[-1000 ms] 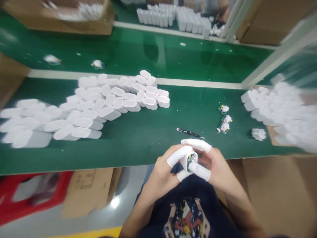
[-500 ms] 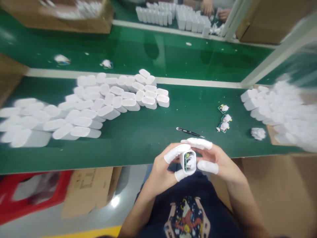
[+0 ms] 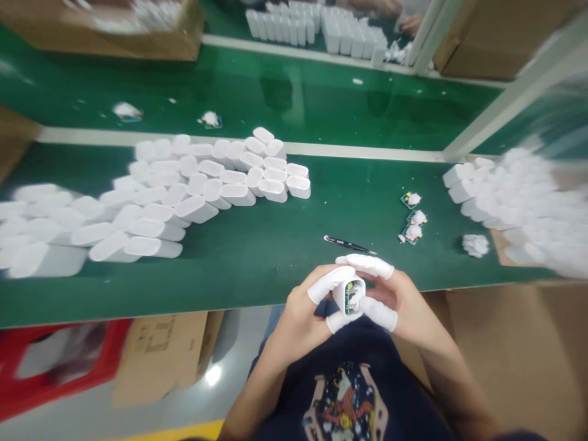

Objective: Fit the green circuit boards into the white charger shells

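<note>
A white plastic casing [image 3: 339, 296] is held near the bench's front edge, its open end facing up at me. Inside it sit a green circuit board [image 3: 348, 300] and a white blob of filler. My left hand [image 3: 303, 318] wraps its white-cotted fingers and thumb around the left side of the casing. My right hand [image 3: 407, 300] closes in from the right, its cotted thumb at the opening's right rim and its other fingers on the far side, partly hidden. Just beyond the hands lie black tweezers [image 3: 350, 245].
Many white casings [image 3: 195, 209] stand in rows at left; more are heaped at right [image 3: 519, 196]. Several small circuit boards [image 3: 412, 233] lie beside a crumpled white wad [image 3: 475, 245]. A metal post [image 3: 478, 104] rises at right. Another person's hand [image 3: 410, 24] shows behind the partition.
My right thumb has moved left, from beside the casing onto its open rim. The left hand keeps its hold, and the casing has turned slightly.
</note>
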Available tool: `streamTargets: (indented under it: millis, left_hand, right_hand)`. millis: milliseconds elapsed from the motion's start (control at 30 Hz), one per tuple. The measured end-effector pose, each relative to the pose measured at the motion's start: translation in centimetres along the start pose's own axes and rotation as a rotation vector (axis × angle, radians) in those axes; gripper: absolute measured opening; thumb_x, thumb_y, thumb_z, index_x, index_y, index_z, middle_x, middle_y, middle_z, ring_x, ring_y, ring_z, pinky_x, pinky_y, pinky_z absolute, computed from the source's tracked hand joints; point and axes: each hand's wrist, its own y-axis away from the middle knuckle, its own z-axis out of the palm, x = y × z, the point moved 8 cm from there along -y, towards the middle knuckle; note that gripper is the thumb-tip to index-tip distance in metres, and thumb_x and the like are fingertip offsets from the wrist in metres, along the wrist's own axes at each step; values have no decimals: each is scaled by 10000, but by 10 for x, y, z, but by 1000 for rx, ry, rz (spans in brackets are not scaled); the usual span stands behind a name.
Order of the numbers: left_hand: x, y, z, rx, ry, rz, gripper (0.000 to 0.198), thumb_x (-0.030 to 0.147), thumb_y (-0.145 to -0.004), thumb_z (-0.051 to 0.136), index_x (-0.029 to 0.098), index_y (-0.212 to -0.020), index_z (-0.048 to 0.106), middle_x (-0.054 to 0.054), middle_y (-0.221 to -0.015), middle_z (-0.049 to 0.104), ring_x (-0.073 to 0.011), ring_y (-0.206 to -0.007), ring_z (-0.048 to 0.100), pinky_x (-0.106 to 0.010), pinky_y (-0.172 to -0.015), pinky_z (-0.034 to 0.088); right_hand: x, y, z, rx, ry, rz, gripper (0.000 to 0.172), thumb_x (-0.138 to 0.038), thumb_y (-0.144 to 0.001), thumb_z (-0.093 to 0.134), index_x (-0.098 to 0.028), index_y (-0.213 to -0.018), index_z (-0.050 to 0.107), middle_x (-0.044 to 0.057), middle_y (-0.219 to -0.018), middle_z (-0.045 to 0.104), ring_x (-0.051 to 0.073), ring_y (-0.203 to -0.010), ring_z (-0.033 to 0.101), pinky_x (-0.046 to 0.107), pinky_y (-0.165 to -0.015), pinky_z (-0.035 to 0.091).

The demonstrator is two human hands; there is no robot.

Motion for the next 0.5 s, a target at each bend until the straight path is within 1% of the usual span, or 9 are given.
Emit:
streamTargets:
  millis: [100,200,267,400,500]
  left_hand:
    - [1,0,0,-3,-54,26,489,169,-903,777,242,-1373,660,-140,-1299,746,-257,-1093,790,-277,-813,681]
    - [3,0,-1,-1,-50,47,476,202,-911,787,247,-1367,657,-137,-1286,749,-244,-1071,792,-255,-787,677]
    - [4,0,-2,4,-24,48,477,231,-902,814,248,-1355,663,-135,-1271,754,-242,-1061,794,-242,-764,675]
    - [7,0,-2,18,0,69,488,212,-876,844,256,-1333,679,-125,-1240,768,-241,-1067,791,-233,-775,669]
    - [5,0,-1,34,35,49,497,204,-872,847,266,-1335,678,-116,-1240,758,-225,-1044,790,-227,-780,667]
  right_hand:
    - [-2,-2,2,-16,20,-11,539,-317,-879,837,-262,-1386,663,115,-1388,725,286,-1265,726,411,-1026,645]
    - [-2,-1,1,-5,24,7,482,-300,-916,798,-260,-1379,668,108,-1358,741,273,-1235,744,402,-1018,650]
    - [-2,1,2,-25,-15,15,450,-294,-943,770,-261,-1380,669,103,-1371,737,277,-1277,724,400,-1030,644]
    - [-4,2,3,-56,-77,13,433,-259,-955,770,-280,-1378,679,89,-1392,737,285,-1310,707,411,-1055,633]
    - [-5,3,1,-39,-106,-9,405,-240,-968,763,-311,-1361,696,72,-1416,730,271,-1320,701,411,-1072,622]
